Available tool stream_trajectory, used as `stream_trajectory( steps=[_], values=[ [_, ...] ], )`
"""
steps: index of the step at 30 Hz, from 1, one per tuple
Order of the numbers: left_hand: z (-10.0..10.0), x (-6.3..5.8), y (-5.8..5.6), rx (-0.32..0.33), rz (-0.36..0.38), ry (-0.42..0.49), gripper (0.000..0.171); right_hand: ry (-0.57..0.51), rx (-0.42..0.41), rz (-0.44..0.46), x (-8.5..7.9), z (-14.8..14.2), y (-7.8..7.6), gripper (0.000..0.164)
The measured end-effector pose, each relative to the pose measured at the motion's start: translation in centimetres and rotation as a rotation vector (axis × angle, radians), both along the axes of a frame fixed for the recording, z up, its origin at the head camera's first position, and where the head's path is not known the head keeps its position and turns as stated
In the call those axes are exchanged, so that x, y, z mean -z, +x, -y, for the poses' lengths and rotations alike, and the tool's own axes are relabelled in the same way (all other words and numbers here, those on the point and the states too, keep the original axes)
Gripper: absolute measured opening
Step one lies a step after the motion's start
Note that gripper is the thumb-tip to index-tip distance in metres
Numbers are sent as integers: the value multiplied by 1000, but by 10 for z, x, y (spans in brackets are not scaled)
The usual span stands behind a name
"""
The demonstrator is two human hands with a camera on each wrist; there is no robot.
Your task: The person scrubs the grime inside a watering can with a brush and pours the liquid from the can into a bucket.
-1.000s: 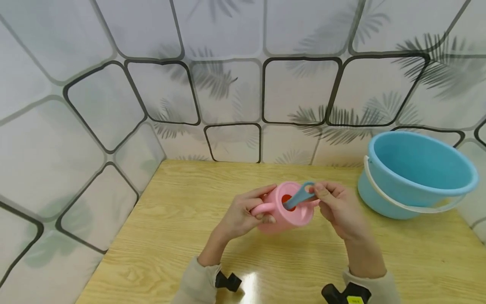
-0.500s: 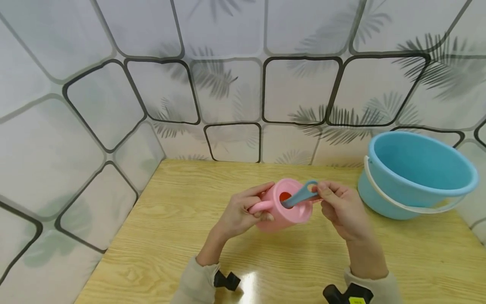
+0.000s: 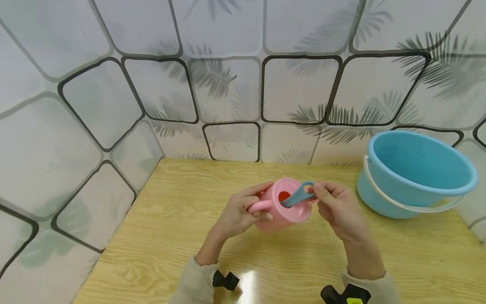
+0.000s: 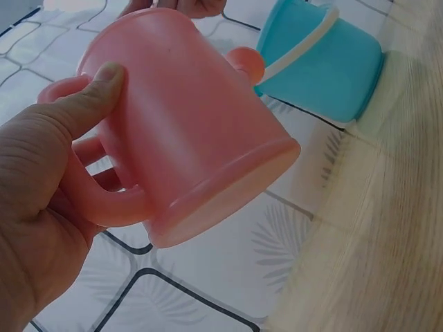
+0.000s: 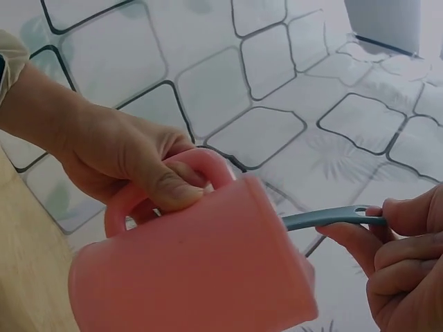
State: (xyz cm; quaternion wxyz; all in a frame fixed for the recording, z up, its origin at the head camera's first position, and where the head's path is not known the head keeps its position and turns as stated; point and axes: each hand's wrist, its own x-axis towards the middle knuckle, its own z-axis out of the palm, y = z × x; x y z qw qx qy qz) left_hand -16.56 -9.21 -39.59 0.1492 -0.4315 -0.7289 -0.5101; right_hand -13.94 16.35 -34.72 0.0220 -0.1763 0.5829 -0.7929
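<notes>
A pink toy watering can [image 3: 279, 213] with a side handle is tilted above the table, its partly covered top facing me. My left hand [image 3: 238, 211] grips that handle, thumb against the can's wall in the left wrist view. On the far side a rounded pink spout [image 4: 248, 64] sticks out. My right hand [image 3: 341, 211] pinches the holed end of a blue plastic handle [image 3: 298, 196]. Its other end goes into the can's opening, where red shows, so the tool's head is hidden. The right wrist view shows this blue handle crossing from fingers to rim.
A large light-blue bucket [image 3: 402, 192] with a white bail handle [image 3: 395, 199] stands at the table's back right. The wood-grain table [image 3: 182, 202] meets patterned walls [image 3: 231, 93] at the back and left. Dark wrist mounts [image 3: 225, 280] sit on both sleeves.
The can has shifted slightly left in the head view. The blue handle tilted a little and then dipped back slightly, staying in the opening. Both hands keep their holds.
</notes>
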Motion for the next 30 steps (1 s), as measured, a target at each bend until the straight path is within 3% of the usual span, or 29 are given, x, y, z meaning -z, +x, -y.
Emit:
stream_trajectory(
  steps=[4, 9, 11, 17, 25, 30],
  values=[
    [-1, 0, -1, 9, -2, -4, 25, -62, 27, -9, 0, -4, 1, 31],
    [-4, 1, -1, 31, -3, -13, 22, 116, 6, 44, 0, 6, 0, 27],
    [-3, 1, -2, 26, 10, -9, 21, 137, -6, 34, 0, 7, -1, 27],
    [-1, 2, -4, 11, -3, -2, 31, -25, 46, -21, -2, -7, 0, 32],
    [-2, 3, -2, 18, 4, -12, 26, 57, -3, -18, 0, 2, -2, 32],
    [-1, 1, -1, -1, 21, -1, 27, -49, 51, -31, -3, -5, -1, 32]
  ],
)
